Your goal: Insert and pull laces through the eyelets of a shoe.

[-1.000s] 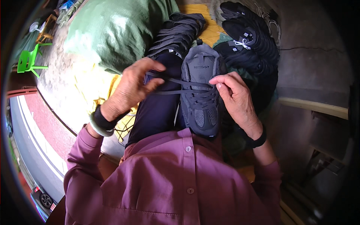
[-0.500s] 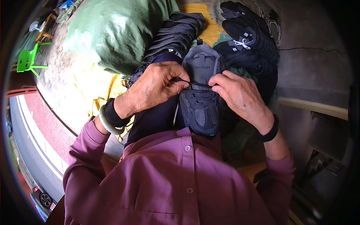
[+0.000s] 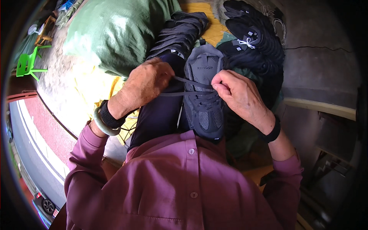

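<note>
A dark grey shoe upper lies over my lap, its toe toward me and its tongue at the far end. Two strands of dark flat shoelace stretch leftward from its eyelets. My left hand is closed on the lace, left of the shoe and over my thigh; its fingertips are partly hidden. At the shoe's right edge, my right hand pinches the lace beside the upper eyelets, thumb against fingers. Lacing crosses the lower part of the tongue, above the mesh toe.
Dark shoe uppers are stacked beyond my left thigh, next to a big green sack. More black uppers, with a white tie, are heaped at the far right. Yellow cloth lies at left. A green chair stands farther off.
My left hand has pulled away to the left from the shoe, drawing the lace out into two long strands. My right hand has stayed almost in place.
</note>
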`<state>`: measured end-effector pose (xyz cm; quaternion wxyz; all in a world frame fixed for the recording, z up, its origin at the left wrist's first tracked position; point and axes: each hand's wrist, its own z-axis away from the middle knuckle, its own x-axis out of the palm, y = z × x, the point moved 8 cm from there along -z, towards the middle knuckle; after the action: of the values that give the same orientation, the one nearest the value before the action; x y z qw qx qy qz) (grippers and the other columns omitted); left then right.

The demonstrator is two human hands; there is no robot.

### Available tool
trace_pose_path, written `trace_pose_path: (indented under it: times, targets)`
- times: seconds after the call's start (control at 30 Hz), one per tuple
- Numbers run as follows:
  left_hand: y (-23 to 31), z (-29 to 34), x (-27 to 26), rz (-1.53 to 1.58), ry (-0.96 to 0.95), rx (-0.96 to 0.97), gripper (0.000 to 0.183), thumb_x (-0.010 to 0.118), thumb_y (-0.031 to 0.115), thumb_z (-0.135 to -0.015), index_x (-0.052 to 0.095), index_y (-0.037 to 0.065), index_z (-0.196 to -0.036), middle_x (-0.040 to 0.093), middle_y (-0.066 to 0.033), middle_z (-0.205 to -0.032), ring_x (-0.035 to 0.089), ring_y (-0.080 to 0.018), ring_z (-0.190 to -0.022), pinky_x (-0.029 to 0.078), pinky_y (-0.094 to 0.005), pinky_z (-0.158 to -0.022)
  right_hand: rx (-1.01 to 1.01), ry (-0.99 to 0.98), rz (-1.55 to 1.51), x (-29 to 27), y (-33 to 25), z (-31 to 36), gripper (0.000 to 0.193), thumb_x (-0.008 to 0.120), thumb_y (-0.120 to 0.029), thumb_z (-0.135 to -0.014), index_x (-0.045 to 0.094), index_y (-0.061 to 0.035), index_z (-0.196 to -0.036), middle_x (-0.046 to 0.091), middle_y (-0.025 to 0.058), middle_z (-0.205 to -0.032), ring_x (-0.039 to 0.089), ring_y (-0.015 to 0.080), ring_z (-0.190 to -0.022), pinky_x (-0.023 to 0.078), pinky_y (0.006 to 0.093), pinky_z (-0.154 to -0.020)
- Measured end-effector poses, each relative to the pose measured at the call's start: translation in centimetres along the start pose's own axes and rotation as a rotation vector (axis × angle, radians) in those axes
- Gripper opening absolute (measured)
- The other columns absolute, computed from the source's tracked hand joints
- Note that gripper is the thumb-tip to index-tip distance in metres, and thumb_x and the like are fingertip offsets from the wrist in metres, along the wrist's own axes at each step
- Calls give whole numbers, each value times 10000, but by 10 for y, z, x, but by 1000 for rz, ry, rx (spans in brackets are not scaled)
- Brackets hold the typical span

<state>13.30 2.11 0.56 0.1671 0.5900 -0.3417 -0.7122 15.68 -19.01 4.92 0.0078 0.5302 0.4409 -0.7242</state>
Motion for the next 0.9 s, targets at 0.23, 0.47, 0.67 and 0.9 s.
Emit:
trace_pose_path:
  times: [0.23, 0.47, 0.67, 0.9]
  targets:
    - [25, 22, -10, 113, 148, 97, 188, 644, -9, -911, 662, 14, -1097, 662, -171, -1048, 668, -360, -967, 549, -406, -852, 204, 1, -368, 1, 18, 2, 121, 583, -109, -1015, 635, -53, -1109, 581, 33, -774, 572, 138, -685, 489, 320, -656]
    - [28, 18, 22, 246, -52, 72, 197, 707, 91, -952, 644, 1, -1115, 699, -152, -957, 707, -305, -914, 552, -381, -808, 235, 1, -431, -6, 7, 0, 150, 585, -138, -1023, 656, -35, -1106, 569, -6, -789, 506, 74, -668, 462, 258, -640]
    - [-5, 24, 22, 431, -239, -101, 154, 713, 135, -970, 691, -6, -1028, 669, -72, -821, 628, -144, -766, 518, -316, -720, 61, -4, -333, -3, -16, -6, 134, 599, -73, -1011, 702, -11, -1070, 628, 13, -919, 581, 83, -787, 492, 255, -716]
    - [-30, 57, -5, 517, -323, -309, 225, 712, 231, -997, 701, 8, -969, 593, 13, -758, 553, -71, -721, 475, -265, -649, -287, -88, -165, 11, -63, -37, 151, 597, -41, -973, 691, 9, -1080, 663, 94, -1044, 663, 227, -938, 529, 324, -844]
